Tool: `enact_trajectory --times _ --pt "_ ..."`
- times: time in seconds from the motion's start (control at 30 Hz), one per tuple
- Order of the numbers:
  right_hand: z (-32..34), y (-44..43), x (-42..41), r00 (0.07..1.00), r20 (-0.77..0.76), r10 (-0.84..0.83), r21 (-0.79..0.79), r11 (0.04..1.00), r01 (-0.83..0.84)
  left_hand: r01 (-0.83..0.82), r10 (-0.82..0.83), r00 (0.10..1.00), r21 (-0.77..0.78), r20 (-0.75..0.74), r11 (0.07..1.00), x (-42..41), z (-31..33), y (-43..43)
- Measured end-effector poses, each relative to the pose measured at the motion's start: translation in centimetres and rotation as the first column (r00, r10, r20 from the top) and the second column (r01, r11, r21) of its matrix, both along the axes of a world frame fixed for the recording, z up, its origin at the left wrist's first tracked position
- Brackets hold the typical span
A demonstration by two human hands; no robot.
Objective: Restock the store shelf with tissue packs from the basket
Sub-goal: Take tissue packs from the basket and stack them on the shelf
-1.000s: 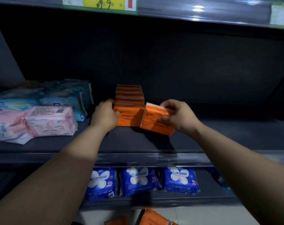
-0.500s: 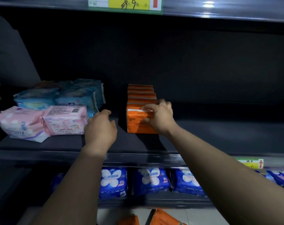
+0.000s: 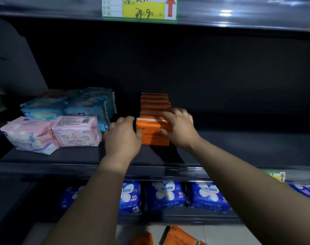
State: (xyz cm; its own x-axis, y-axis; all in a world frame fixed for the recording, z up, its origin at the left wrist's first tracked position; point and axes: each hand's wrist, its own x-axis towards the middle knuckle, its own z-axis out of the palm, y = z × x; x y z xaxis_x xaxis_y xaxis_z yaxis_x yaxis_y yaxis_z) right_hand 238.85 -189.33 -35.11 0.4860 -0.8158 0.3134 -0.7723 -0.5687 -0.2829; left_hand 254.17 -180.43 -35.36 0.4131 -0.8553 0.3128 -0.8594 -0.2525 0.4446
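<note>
Orange tissue pack (image 3: 150,133) sits at the near end of its row (image 3: 154,101) on the middle shelf (image 3: 239,149); right hand (image 3: 180,129) grips its right end, left hand (image 3: 122,137) presses loosely against the left. Looks light, squishy, slick, so hold the ends.

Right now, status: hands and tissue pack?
Right hand grips orange tissue pack, upright at front of row. Left hand against its left side. Nothing in the way.
</note>
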Motion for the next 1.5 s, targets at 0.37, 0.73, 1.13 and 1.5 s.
enact_trajectory --times 0.37,0.73,1.13,1.5 --pt "1.2 3.0 -10.1 0.985 -0.137 -0.104 -0.073 0.993 0.095 0.201 -0.200 0.976 -0.008 0.083 0.980 -8.8 2.5 0.1" --pt "0.5 9.9 -28.5 0.921 -0.107 -0.375 0.029 0.924 0.380 0.528 -0.532 0.833 0.066 0.154 0.847 -24.7 2.4 0.0" --pt "-0.4 21.3 -47.7 0.742 -0.163 -0.650 0.108 0.736 0.669 0.780 -0.789 0.602 0.117 0.124 0.614 -41.0 -1.3 2.6" --pt "-3.9 30.6 -60.2 0.538 -0.293 -0.791 0.235 0.485 0.842 0.890 -0.912 0.398 0.196 0.103 0.411 -55.4 -5.9 6.1"
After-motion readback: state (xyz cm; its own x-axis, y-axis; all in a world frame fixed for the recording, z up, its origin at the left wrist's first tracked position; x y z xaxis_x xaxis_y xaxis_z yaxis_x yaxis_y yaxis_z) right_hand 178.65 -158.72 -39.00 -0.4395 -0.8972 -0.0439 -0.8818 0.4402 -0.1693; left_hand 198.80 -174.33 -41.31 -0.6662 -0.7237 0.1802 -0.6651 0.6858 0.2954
